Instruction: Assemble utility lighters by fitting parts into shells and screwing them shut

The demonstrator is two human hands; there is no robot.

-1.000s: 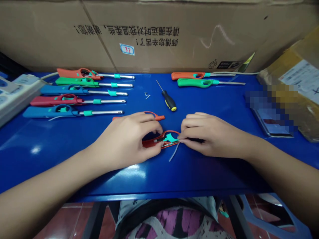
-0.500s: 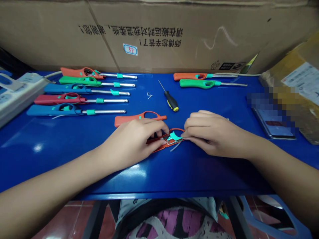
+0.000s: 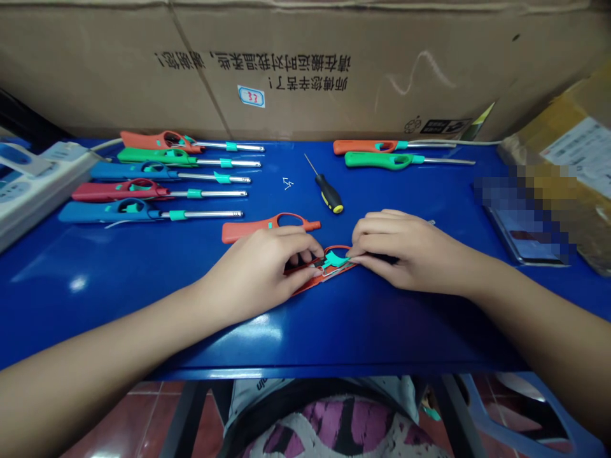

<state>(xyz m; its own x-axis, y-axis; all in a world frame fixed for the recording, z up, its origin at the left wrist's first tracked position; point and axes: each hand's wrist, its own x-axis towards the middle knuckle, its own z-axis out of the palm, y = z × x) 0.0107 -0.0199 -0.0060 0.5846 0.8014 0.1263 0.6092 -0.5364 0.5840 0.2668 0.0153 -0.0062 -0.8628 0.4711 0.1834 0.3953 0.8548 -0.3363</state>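
Note:
An opened half shell of an orange gas lighter (image 3: 333, 278) lies near the table's front, its inner parts facing up. Inside it show a teal trigger (image 3: 335, 259), a thin pale tube (image 3: 334, 273) and a dark piece partly covered by fingers. My left hand (image 3: 284, 261) is closed around the shell's handle end. With thumb and fingertips pinched, my right hand (image 3: 391, 248) grips the shell's front end at the trigger's tip; its fingers hide the exact contact. Just behind my left hand rests the matching orange cover half (image 3: 245, 229).
Several long lighters (image 3: 114, 211) lie in a row at left, beside a white power strip (image 3: 42, 175). A black-yellow screwdriver (image 3: 329, 194) and small screws (image 3: 287, 184) are behind my hands. Two lighters (image 3: 377, 160) lie at back right, a phone (image 3: 525, 235) at right. A cardboard box (image 3: 286, 38) stands behind.
The pale tube's loose end, which stuck out past the shell's near edge, now lies along the shell. My right fingers have shifted slightly; my left hand keeps its hold.

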